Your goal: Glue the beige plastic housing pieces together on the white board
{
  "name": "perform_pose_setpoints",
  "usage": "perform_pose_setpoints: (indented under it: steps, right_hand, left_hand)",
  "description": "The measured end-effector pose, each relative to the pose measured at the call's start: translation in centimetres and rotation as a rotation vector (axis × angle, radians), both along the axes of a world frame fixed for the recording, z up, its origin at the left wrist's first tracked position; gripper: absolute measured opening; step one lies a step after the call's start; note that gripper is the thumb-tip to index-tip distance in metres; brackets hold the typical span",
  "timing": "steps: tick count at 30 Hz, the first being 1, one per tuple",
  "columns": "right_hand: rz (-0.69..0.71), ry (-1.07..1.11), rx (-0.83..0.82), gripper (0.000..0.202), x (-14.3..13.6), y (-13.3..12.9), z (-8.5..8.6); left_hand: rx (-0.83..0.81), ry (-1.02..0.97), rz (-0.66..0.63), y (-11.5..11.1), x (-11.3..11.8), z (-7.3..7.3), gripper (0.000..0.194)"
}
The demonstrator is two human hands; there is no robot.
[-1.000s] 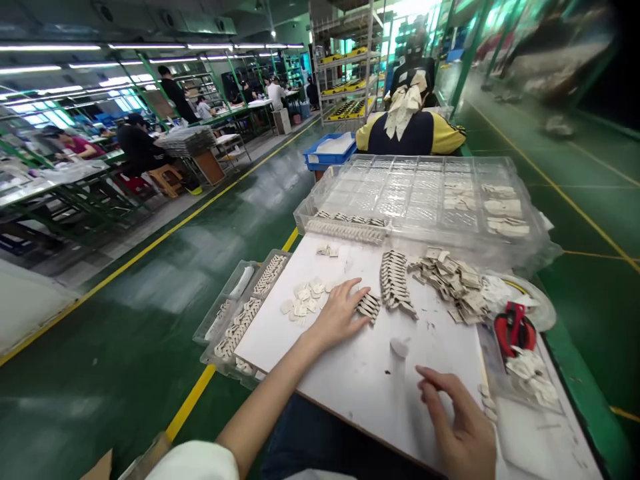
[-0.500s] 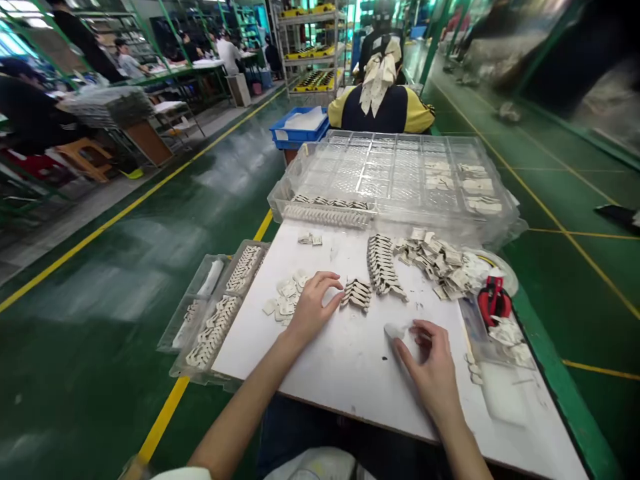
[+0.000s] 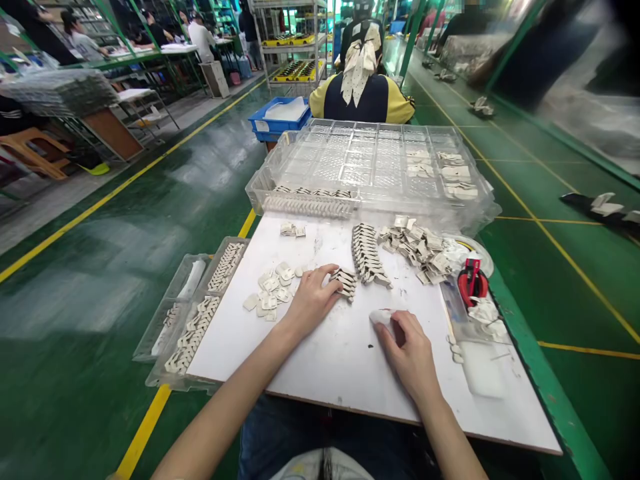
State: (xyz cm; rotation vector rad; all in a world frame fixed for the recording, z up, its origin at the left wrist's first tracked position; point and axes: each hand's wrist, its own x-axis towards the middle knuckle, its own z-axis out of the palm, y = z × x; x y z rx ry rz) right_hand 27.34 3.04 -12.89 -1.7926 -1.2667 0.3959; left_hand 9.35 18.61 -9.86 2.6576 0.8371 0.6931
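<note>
My left hand (image 3: 314, 295) is at a short row of small beige folded pieces (image 3: 346, 285), its thumb and forefinger closed on the near end of the row. On the right, my right hand (image 3: 413, 350) has its fingers curled in, pinching a small whitish, translucent wad (image 3: 381, 317) on the white board (image 3: 320, 360). What the wad is made of is unclear. A longer curved row of the same beige pieces (image 3: 367, 253) stands just beyond. Left of my left hand, flat beige squares (image 3: 273, 290) lie scattered.
A heap of loose beige pieces (image 3: 415, 247) sits at the back right, beside red-handled pliers (image 3: 473, 283). Clear compartment trays (image 3: 360, 157) stand behind the board. Another tray (image 3: 205, 320) of pieces adjoins the left edge. A co-worker (image 3: 363, 93) sits ahead.
My left hand has closed in on the short row and now touches its end. My right hand's fingers have drawn together onto the whitish wad. The view has shifted slightly right.
</note>
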Motion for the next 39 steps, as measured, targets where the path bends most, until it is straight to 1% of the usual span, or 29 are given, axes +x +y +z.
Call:
perform_pose_setpoints:
  steps: [3,6,7,9,11,13,15,17,20,21,23,25,27,28,29,30,31,33,35,36,37,39]
  right_hand:
    - [-0.035,0.051,0.009,0.028,-0.2,-0.4,0.4]
    - [-0.118,0.234,0.021,0.031,-0.3,-1.1,0.8]
    - [-0.134,0.309,0.033,0.033,-0.3,-1.3,0.9]
    - [-0.128,0.447,0.053,0.035,-0.2,-1.7,1.1]
    - [-0.109,0.574,0.063,0.036,0.0,-1.8,1.3]
    - [-0.126,0.740,0.090,0.038,0.2,-1.7,1.4]
    - [-0.161,0.880,0.136,0.042,0.3,-1.4,1.6]
    - [-0.175,0.946,0.168,0.044,0.2,-0.9,1.8]
    - [-0.167,1.032,0.195,0.045,0.0,-0.2,2.3]
    - [-0.181,1.069,0.210,0.045,-0.1,0.0,2.5]
    - [-0.223,1.119,0.240,0.045,-0.4,0.4,2.8]
    - [-0.247,1.103,0.278,0.043,-0.5,0.7,3.0]
    - [-0.220,1.055,0.313,0.043,-0.5,0.8,3.3]
    - [-0.198,1.030,0.327,0.044,-0.4,0.8,3.5]
    - [-0.179,1.002,0.340,0.044,-0.2,0.8,3.6]
    - [-0.161,0.972,0.350,0.045,-0.1,0.7,3.9]
    - [-0.144,0.937,0.363,0.045,0.1,0.7,4.2]
    - [-0.117,0.840,0.414,0.048,0.5,0.7,4.8]
    - [-0.088,0.726,0.474,0.053,0.8,1.0,5.5]
    - [-0.072,0.677,0.494,0.054,0.9,1.1,5.8]
    - [-0.054,0.641,0.502,0.055,0.9,1.3,6.0]
    - [-0.014,0.604,0.482,0.054,0.7,1.7,6.2]
  left_hand:
    - [0.022,0.001,0.005,-0.3,0.0,0.8,0.011]
    - [0.013,-0.013,0.016,-2.2,-0.9,2.2,0.009]
    - [-0.025,-0.008,0.009,-3.1,-1.4,2.5,0.008]
    - [-0.192,0.041,-0.039,-5.0,-2.2,2.9,0.007]
    - [-0.356,0.108,-0.088,-6.5,-2.6,2.9,0.007]
    - [-0.425,0.141,-0.102,-7.3,-2.7,2.6,0.005]
    - [-0.414,0.137,-0.094,-7.7,-2.5,2.3,0.010]
    - [-0.361,0.143,-0.084,-7.9,-2.3,2.2,0.017]
    - [-0.248,0.224,-0.088,-8.5,-2.1,2.1,0.036]
    - [-0.212,0.265,-0.103,-8.8,-2.0,2.1,0.039]
    - [-0.154,0.343,-0.137,-9.3,-1.8,2.1,0.035]
    - [-0.122,0.404,-0.141,-9.7,-1.4,2.1,0.028]
    - [-0.142,0.428,-0.107,-9.9,-1.0,2.1,0.021]
    - [-0.182,0.407,-0.087,-9.9,-0.8,2.1,0.017]
    - [-0.254,0.352,-0.073,-10.0,-0.6,2.1,0.015]
    - [-0.367,0.257,-0.060,-10.0,-0.4,2.0,0.015]
    - [-0.522,0.120,-0.047,-10.1,-0.2,1.9,0.016]
    - [-0.943,-0.237,-0.001,-10.4,0.1,1.5,0.022]
    - [-1.379,-0.629,0.081,-10.8,0.5,0.9,0.034]
    - [-1.545,-0.801,0.128,-11.0,0.7,0.6,0.040]
    - [-1.668,-0.940,0.165,-11.1,0.9,0.3,0.045]
    - [-1.802,-1.117,0.199,-11.2,1.2,-0.1,0.049]
